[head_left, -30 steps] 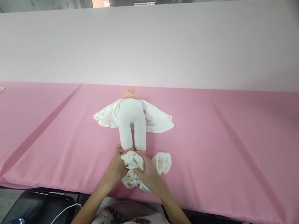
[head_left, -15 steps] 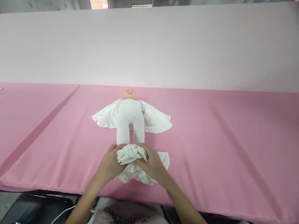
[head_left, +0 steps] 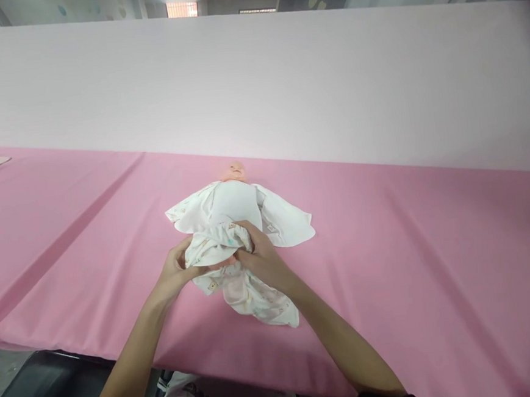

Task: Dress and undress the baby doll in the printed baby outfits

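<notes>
Pink cloth [head_left: 412, 260] covers the long table below a pale wall [head_left: 283, 81]; both hands' fingers [head_left: 250, 239] grip the doll's trousers [head_left: 225, 244].

Both hands [head_left: 219, 264] gripping doll's trousers [head_left: 234, 274]

Soft matt cloth trousers [head_left: 234, 274], smooth pink tablecloth [head_left: 410, 242]

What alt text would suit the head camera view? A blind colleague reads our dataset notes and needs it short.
Two bare hands, left hand and right hand, grip small printed baby pants bunched over the legs of a white-bodied doll. The doll lies face up on an open white jacket on a pink-covered table.
</notes>
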Demonstrator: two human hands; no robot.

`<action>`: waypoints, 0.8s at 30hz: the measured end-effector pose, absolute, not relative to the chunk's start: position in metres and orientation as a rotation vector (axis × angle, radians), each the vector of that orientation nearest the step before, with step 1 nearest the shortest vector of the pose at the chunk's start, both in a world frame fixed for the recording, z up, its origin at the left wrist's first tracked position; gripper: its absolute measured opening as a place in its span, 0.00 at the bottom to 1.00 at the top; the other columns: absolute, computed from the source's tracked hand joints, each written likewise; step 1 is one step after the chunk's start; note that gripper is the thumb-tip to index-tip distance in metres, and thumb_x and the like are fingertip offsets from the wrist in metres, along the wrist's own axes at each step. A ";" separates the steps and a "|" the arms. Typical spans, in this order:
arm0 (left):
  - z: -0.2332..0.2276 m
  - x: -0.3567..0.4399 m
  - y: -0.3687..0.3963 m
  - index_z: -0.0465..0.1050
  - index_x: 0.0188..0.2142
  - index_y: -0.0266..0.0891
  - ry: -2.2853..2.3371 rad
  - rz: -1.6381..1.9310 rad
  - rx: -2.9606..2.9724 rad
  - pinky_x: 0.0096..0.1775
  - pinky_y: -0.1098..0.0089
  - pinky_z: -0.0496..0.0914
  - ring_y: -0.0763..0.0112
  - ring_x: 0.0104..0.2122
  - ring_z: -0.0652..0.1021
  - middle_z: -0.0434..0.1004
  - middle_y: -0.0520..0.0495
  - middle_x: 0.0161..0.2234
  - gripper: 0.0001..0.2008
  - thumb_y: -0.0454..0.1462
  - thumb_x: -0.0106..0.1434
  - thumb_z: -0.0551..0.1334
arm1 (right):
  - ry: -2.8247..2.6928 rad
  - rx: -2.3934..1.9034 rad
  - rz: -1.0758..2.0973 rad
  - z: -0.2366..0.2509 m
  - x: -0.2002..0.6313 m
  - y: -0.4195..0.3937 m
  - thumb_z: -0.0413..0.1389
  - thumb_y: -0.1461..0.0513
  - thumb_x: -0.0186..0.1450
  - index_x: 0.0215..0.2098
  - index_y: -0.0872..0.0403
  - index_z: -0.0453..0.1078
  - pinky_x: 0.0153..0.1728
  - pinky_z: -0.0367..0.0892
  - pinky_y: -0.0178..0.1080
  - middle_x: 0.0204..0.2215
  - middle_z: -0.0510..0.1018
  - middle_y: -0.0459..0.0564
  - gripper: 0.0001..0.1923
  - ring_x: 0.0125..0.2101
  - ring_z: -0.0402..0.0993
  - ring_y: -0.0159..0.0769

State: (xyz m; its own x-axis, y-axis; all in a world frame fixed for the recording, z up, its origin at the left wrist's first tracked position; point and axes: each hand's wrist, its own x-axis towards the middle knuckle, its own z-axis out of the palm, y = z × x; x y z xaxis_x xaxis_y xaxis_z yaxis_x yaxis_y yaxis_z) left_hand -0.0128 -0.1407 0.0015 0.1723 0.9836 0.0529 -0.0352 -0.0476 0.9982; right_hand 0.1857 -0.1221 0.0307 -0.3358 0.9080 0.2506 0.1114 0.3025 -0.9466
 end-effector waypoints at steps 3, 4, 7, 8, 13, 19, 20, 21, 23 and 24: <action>0.003 -0.015 -0.128 0.73 0.39 0.35 1.017 1.151 1.314 0.34 0.73 0.70 0.68 0.34 0.75 0.75 0.49 0.33 0.16 0.37 0.50 0.67 | -1.694 -0.939 1.014 0.038 0.183 -0.111 0.50 0.66 0.55 0.45 0.55 0.68 0.45 0.64 0.41 0.42 0.74 0.49 0.18 0.42 0.69 0.40; 0.004 -0.016 -0.124 0.73 0.36 0.35 1.026 1.151 1.328 0.32 0.74 0.69 0.70 0.32 0.74 0.74 0.50 0.30 0.13 0.37 0.51 0.66 | -1.695 -0.950 0.998 0.041 0.183 -0.108 0.49 0.65 0.55 0.44 0.55 0.68 0.44 0.64 0.41 0.41 0.74 0.49 0.18 0.41 0.69 0.40; 0.014 -0.017 -0.111 0.72 0.33 0.34 1.042 1.105 1.377 0.30 0.75 0.67 0.72 0.28 0.73 0.72 0.52 0.27 0.11 0.39 0.53 0.66 | -1.694 -1.001 1.037 0.046 0.184 -0.097 0.48 0.63 0.57 0.41 0.54 0.68 0.40 0.63 0.40 0.37 0.74 0.48 0.14 0.38 0.69 0.40; 0.018 -0.017 -0.106 0.72 0.33 0.34 1.040 1.071 1.392 0.30 0.75 0.67 0.73 0.28 0.73 0.72 0.52 0.27 0.11 0.40 0.54 0.66 | -1.695 -1.014 1.066 0.046 0.184 -0.094 0.48 0.62 0.59 0.41 0.54 0.68 0.39 0.62 0.40 0.36 0.75 0.47 0.13 0.38 0.69 0.40; 0.046 -0.019 -0.080 0.74 0.34 0.35 1.026 0.808 1.519 0.32 0.75 0.70 0.70 0.31 0.76 0.75 0.51 0.30 0.12 0.42 0.55 0.67 | -1.615 -0.993 1.280 0.043 0.190 -0.079 0.49 0.58 0.63 0.44 0.53 0.67 0.41 0.63 0.39 0.39 0.75 0.47 0.13 0.39 0.69 0.39; 0.067 -0.018 -0.033 0.76 0.42 0.38 0.843 0.424 1.777 0.39 0.69 0.74 0.64 0.37 0.78 0.78 0.48 0.34 0.18 0.37 0.50 0.70 | -1.541 -0.837 1.531 0.042 0.203 -0.064 0.53 0.60 0.61 0.47 0.54 0.69 0.42 0.68 0.38 0.43 0.75 0.48 0.17 0.42 0.71 0.39; 0.066 -0.017 -0.024 0.75 0.44 0.38 0.801 0.404 1.772 0.41 0.67 0.74 0.62 0.40 0.78 0.79 0.47 0.36 0.20 0.37 0.49 0.70 | -1.541 -0.829 1.529 0.042 0.205 -0.062 0.54 0.59 0.61 0.49 0.54 0.69 0.45 0.68 0.39 0.43 0.75 0.49 0.18 0.44 0.70 0.39; 0.064 -0.016 -0.016 0.75 0.45 0.38 0.760 0.399 1.756 0.43 0.65 0.74 0.60 0.42 0.78 0.79 0.46 0.38 0.22 0.37 0.48 0.71 | -1.537 -0.823 1.517 0.041 0.207 -0.061 0.54 0.59 0.61 0.51 0.54 0.68 0.47 0.68 0.39 0.44 0.75 0.49 0.19 0.46 0.70 0.39; 0.058 -0.014 -0.002 0.75 0.45 0.38 0.689 0.405 1.708 0.43 0.64 0.74 0.58 0.42 0.78 0.79 0.45 0.39 0.23 0.38 0.48 0.71 | -1.519 -0.821 1.496 0.040 0.210 -0.058 0.55 0.58 0.61 0.52 0.53 0.67 0.49 0.67 0.40 0.46 0.74 0.49 0.21 0.48 0.69 0.40; 0.055 -0.013 0.002 0.76 0.44 0.37 0.663 0.411 1.689 0.43 0.64 0.74 0.58 0.42 0.78 0.79 0.44 0.39 0.22 0.39 0.48 0.71 | -1.512 -0.824 1.498 0.039 0.212 -0.057 0.55 0.58 0.61 0.53 0.52 0.67 0.49 0.67 0.40 0.47 0.74 0.49 0.21 0.48 0.69 0.40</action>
